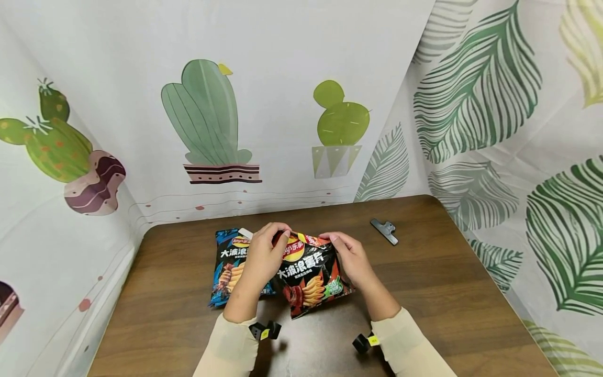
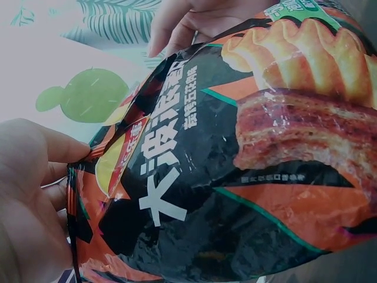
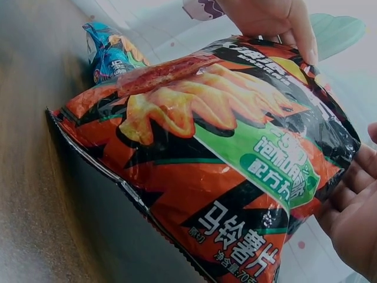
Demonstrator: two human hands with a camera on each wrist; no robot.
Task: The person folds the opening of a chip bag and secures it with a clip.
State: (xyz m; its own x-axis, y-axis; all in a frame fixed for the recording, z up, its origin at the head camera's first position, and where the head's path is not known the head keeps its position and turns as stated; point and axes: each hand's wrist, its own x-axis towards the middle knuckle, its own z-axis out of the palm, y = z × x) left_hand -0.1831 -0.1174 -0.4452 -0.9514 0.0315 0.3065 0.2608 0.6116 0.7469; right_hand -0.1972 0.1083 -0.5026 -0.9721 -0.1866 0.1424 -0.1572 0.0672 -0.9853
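Note:
A black and orange-red bag of potato chips [image 1: 308, 269] is held up at the middle of the table, its printed front facing me. My left hand [image 1: 265, 254] pinches its top edge at the left, the thumb in front. At the upper right corner my right hand [image 1: 352, 257] grips the same bag. In the left wrist view the left hand [image 2: 32, 188] has the corner between thumb and fingers. The right wrist view shows the bag's crimped bottom edge tilted, and the right hand's fingers [image 3: 353, 183] partly behind the bag.
A blue and black chip bag [image 1: 231, 272] lies on the brown wooden table [image 1: 452, 293] at the left, partly hidden by the left forearm. A white strip [image 1: 245, 233] lies at its top edge. A grey metal clip [image 1: 384, 231] lies at the back right.

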